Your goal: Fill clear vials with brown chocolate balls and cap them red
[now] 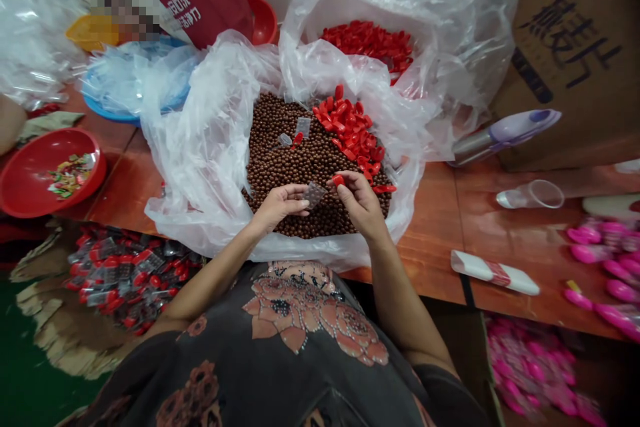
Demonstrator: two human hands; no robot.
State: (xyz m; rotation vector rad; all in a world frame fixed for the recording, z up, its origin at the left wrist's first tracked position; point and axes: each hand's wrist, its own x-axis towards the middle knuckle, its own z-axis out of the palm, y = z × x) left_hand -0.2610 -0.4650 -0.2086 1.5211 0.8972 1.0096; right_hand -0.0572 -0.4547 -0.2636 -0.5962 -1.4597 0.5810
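Observation:
My left hand (280, 207) pinches a small transparent plastic case (314, 194) between thumb and fingers. Close beside it, my right hand (361, 203) grips a small red plastic cap (339, 180); a narrow gap separates the two pieces. Both hands are over a heap of small round brown balls (280, 163) in an opened white plastic bag (195, 193). A pile of red plastic caps (350, 127) lies on the right part of the balls. Another transparent case (303, 127) rests on the heap, with a loose red piece (297, 139) beside it.
More red pieces (367, 40) fill a bag behind. On the left are a red bowl (90, 173) and finished-looking red-and-transparent cases (125, 273) below the tabletop. A thermos (505, 137), transparent cup (545, 193), white packet (495, 272) and cardboard box (575, 120) stand or lie right.

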